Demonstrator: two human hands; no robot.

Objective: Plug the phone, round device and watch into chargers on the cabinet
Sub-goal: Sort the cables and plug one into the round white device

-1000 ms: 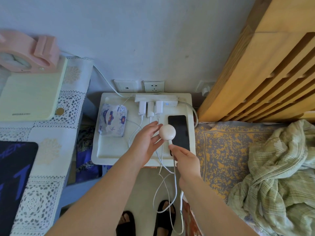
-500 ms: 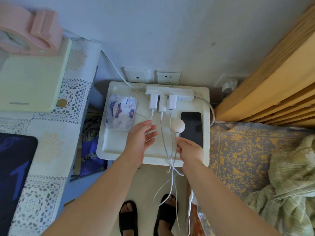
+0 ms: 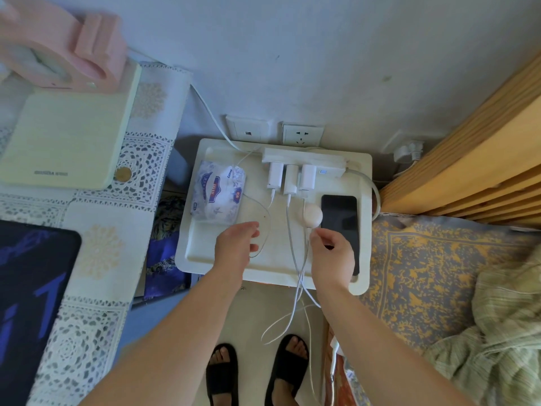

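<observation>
On the white cabinet (image 3: 202,259), the left hand (image 3: 235,247) hovers with fingers relaxed, holding nothing. The round device (image 3: 313,214) lies mid-cabinet. The right hand (image 3: 333,256) pinches the charging cable (image 3: 307,241) at the device's near edge. The phone (image 3: 339,218) lies just right of the device.

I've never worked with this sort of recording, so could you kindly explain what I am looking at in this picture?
There is no machine here: a camera worn on a person's head looks down at their two bare hands. Below them is a white cabinet top carrying a power strip with three chargers, a tissue pack, a dark phone and a round device. The right hand pinches a white cable where it meets the round device. The left hand hovers with relaxed fingers and seems to hold nothing.
</observation>
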